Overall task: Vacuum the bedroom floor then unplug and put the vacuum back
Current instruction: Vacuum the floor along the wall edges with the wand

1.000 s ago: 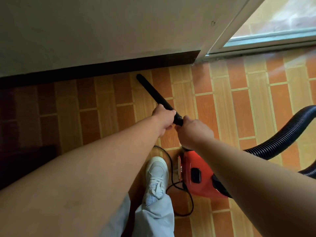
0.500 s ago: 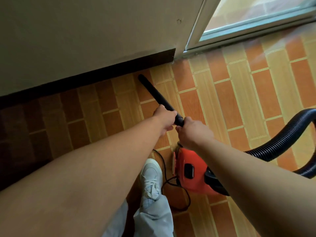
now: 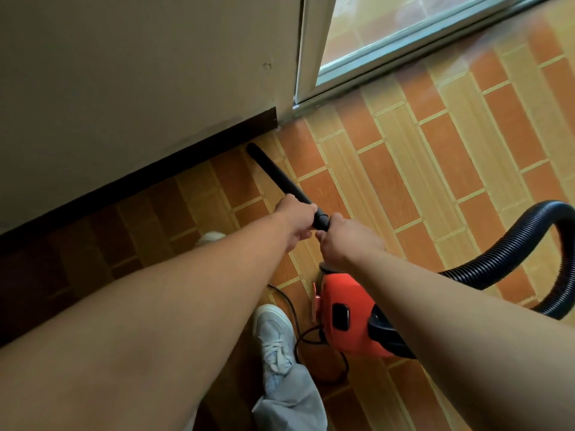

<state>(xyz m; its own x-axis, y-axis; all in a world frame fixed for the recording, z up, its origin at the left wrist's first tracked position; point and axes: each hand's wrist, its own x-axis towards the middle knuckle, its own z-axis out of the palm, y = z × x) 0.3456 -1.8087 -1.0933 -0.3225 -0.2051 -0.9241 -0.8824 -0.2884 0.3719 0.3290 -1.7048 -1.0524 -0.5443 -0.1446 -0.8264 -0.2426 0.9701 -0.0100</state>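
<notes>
A black vacuum tube (image 3: 277,175) slants down to the tiled floor, its tip close to the dark skirting board (image 3: 174,164). My left hand (image 3: 295,217) grips the tube's upper part, and my right hand (image 3: 345,241) grips the tube's end just behind it. Below my right arm sits the red vacuum body (image 3: 345,318) on the floor. Its ribbed black hose (image 3: 525,262) loops out to the right and back. A thin black power cord (image 3: 298,334) lies beside the body.
The beige wall (image 3: 140,73) meets a glass door frame (image 3: 314,57) at the corner ahead. Orange and yellow floor tiles (image 3: 435,157) stretch to the right. My white shoe (image 3: 273,337) stands left of the vacuum; another shoe tip (image 3: 211,236) shows under my left arm.
The tube's tip has slid right along the skirting toward the corner by the door frame. My view swung with it, and a second shoe tip has come into sight.
</notes>
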